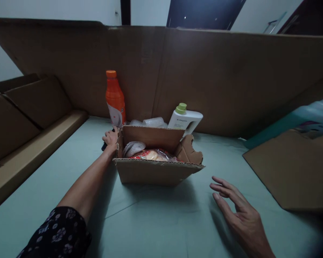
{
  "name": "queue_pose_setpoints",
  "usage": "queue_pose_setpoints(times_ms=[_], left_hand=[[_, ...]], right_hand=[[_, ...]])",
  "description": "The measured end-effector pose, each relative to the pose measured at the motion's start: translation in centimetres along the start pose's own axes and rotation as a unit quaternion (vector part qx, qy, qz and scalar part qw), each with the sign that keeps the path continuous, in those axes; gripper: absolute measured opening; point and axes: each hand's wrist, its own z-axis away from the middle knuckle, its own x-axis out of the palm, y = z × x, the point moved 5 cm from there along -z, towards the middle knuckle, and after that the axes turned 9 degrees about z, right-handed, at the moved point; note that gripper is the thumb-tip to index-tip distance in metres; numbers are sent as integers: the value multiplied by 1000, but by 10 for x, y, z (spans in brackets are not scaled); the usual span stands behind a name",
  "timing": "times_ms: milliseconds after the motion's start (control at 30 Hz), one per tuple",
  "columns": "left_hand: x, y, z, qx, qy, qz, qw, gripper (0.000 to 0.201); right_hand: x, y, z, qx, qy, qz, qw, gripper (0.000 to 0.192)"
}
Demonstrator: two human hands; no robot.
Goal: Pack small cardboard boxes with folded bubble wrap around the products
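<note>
The left hand (pixel 111 138) was stretched out along the left side of the cardboard box (pixel 153 172), fingers curled shut around a small dark object (pixel 104 146), of which only a dark end showed below the knuckles. What that object was, the view did not let me tell. The knuckles sat right against the box's left wall, just below the orange bottle (pixel 115 98) standing behind.

Over on the other side, the right hand (pixel 238 213) was wide open, fingers spread and slightly bent, palm down over the pale green table (pixel 161 222), holding nothing. It was near the box's front right corner but apart from it.

Inside the box lay a red-printed food packet (pixel 150 155) and a whitish plastic bag (pixel 134 147). The right flap (pixel 190 152) was torn ragged at its edge. Behind the box stood a white bottle with a green cap (pixel 185 120) and some clear plastic wrap (pixel 152 122), all backed by a tall cardboard wall (pixel 218 79). A flat cardboard sheet (pixel 293 172) lay on the table to the right.
</note>
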Motion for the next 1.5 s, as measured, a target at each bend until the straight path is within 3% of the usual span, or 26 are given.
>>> queue_pose_setpoints(times_ms=[100, 200, 300, 400, 433, 533, 567, 633, 767, 933, 1067, 1200, 1333, 1400, 1500], left_hand=[[-6, -2, 4, -21, 3, 24, 999, 40], [-24, -8, 21, 10, -8, 60, 998, 46], [-45, -19, 63, 56, -20, 111, 992, 55], [-51, -31, 121, 98, -43, 180, 978, 56], [-48, -33, 140, 111, -52, 224, 967, 58], [-34, -30, 189, 114, -94, 441, 885, 64], [-29, -27, 200, 108, -106, 487, 860, 65], [-21, -20, 219, 101, -125, 519, 839, 67], [-12, -17, 249, 122, -150, 496, 846, 79], [-8, -42, 289, 164, -173, 445, 863, 76], [-6, -58, 311, 143, -164, 404, 889, 70], [-4, -60, 324, 82, -144, 402, 901, 71], [2, -57, 323, 51, -145, 395, 906, 73], [9, -53, 320, 55, -154, 400, 902, 74], [28, -34, 317, 91, -195, 405, 889, 75]], right_hand=[[5, 3, 6, 5, -15, -5, 1000, 21], [10, 2, 11, 5, -39, -17, 999, 25], [24, -5, 10, -5, -80, -48, 996, 32], [47, -15, 2, -1, -119, -91, 989, 47], [55, -18, -2, 4, -128, -103, 986, 52], [76, -27, -14, 36, -146, -117, 982, 64], [80, -28, -18, 53, -152, -115, 980, 65], [81, -29, -20, 91, -160, -106, 977, 64], [60, -18, -1, 151, -138, -95, 974, 54], [25, -2, 58, 195, -96, -76, 973, 38], [14, -1, 89, 194, -95, -78, 973, 34], [21, -2, 84, 194, -134, -145, 961, 42], [42, -12, 71, 157, -228, -291, 916, 57], [43, -6, 69, 163, -203, -307, 915, 59], [26, 14, 79, 194, -147, -266, 933, 59]])
